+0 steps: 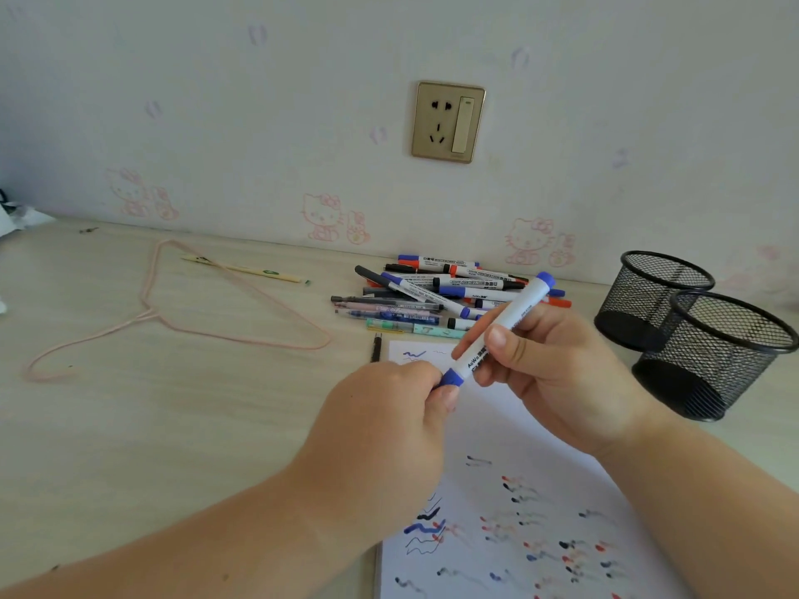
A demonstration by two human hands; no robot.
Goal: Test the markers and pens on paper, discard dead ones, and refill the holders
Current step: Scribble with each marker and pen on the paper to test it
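Note:
A white marker with blue ends (pixel 510 324) is held slanted above the paper. My right hand (pixel 557 373) grips its barrel. My left hand (pixel 389 421) pinches the blue cap (pixel 449 378) at its lower end. Under both hands lies a white sheet of paper (pixel 510 434) covered with blue, black and red test marks. Behind the hands, a pile of several markers and pens (pixel 432 291) lies on the desk near the wall. Two black mesh holders (pixel 653 296) (pixel 713 352) stand at the right, and I see nothing inside them.
A pink wire hanger (pixel 173 313) lies on the wooden desk at the left, with a thin yellow stick (pixel 246 270) across it. A single dark pen (pixel 377 348) lies beside the paper's top left corner. A wall socket (pixel 447 121) is above the pile.

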